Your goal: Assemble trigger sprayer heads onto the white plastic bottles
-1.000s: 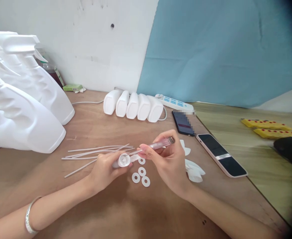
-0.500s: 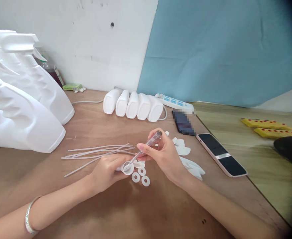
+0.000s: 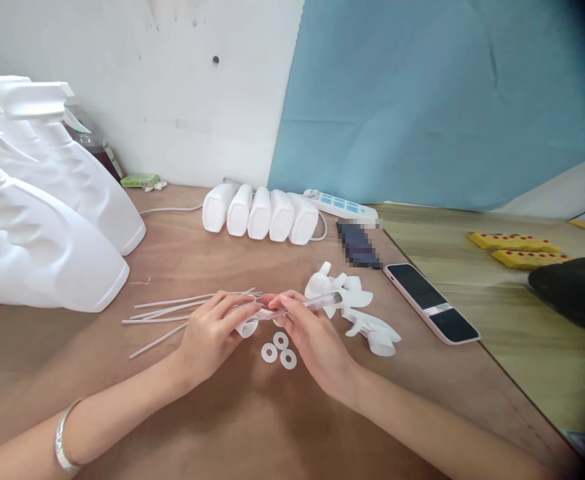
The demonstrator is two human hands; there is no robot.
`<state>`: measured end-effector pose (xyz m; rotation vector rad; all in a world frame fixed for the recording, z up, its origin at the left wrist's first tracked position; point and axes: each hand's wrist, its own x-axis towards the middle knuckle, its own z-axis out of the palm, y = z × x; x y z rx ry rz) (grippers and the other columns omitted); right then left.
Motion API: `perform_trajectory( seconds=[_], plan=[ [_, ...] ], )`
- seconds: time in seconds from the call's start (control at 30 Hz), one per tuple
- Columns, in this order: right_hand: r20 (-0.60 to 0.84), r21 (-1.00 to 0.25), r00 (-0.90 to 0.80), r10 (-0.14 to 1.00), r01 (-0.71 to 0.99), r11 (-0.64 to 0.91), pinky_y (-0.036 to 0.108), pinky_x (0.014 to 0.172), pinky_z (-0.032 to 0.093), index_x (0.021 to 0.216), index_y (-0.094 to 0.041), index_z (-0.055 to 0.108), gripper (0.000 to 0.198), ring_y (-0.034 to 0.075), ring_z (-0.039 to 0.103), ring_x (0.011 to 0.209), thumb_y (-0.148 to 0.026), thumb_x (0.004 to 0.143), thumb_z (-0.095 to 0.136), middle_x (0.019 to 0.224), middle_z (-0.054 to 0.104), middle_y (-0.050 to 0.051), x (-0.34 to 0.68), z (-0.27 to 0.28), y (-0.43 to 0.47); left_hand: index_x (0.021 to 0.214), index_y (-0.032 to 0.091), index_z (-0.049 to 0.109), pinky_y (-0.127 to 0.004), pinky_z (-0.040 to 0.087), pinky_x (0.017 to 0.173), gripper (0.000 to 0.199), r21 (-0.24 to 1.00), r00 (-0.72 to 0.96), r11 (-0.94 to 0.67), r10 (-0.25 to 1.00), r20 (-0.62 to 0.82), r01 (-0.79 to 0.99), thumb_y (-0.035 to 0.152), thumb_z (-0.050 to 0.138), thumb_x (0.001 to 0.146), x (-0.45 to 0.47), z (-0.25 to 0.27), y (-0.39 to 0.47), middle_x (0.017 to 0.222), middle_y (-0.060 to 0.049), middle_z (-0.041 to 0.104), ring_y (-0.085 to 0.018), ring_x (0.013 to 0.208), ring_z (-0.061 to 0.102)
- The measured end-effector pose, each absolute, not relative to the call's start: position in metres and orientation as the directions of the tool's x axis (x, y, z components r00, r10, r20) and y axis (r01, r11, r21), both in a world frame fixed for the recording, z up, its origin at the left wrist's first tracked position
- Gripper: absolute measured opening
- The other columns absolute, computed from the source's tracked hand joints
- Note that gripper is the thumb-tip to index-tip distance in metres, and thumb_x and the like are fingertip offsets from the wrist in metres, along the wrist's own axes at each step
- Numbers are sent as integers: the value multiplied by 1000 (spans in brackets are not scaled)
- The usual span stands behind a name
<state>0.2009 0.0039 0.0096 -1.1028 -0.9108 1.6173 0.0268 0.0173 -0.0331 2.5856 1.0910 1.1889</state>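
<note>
My left hand (image 3: 207, 337) is closed around a small white plastic part with a round open end (image 3: 247, 327), most of it hidden by my fingers. A screwdriver (image 3: 323, 301) with a clear handle is gripped in my right hand (image 3: 317, 337); its shaft points left, across the white part. The fingertips of both hands meet close together over that part. Just below them, several flat white washers (image 3: 269, 353) lie on the table. Thin white tubes (image 3: 165, 312) spread out behind my left hand. Beyond my right hand lie white trigger sprayer pieces (image 3: 372, 331).
Big white spray bottles (image 3: 47, 227) crowd the left side. A row of white plastic pieces (image 3: 259, 215) lies at the back, near a power strip (image 3: 345, 206). To the right are a dark phone (image 3: 357, 243) and a pink-edged phone (image 3: 431, 303). Yellow items (image 3: 515, 243) rest farther right.
The screwdriver has swung from pointing down into the white part's opening to lying nearly level across it. My right fingers have moved in to the white part beside my left. The view has shifted slightly.
</note>
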Motion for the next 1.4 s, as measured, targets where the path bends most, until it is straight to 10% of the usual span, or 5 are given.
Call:
perform_trajectory(
  seconds=[0.53,0.97,1.4],
  plan=[
    [-356,-603,-374,856,-608,-516,36,89,46,103,-18,57,26,15,64,84,-28,79,56,84,67,3,203,-11,-16,112,18,55,-37,50,83,36,-115,610,-795,354,709,595,9,57,78,27,-25,13,111,-11,62,-26,113,49],
    [-388,-857,-208,898,-277,-434,34,73,53,85,-14,61,27,21,68,78,-38,81,52,84,70,10,222,0,-9,106,19,54,-30,46,78,24,432,301,-603,753,585,670,22,54,82,26,-27,21,101,-7,62,-18,91,57],
    [-107,-888,-314,943,-397,-233,18,25,38,62,-14,54,39,10,51,28,-50,77,48,46,58,0,221,-27,-10,83,16,49,-28,40,67,33,914,10,-62,998,63,401,49,45,79,92,-2,69,76,0,54,-17,76,53]
  ],
)
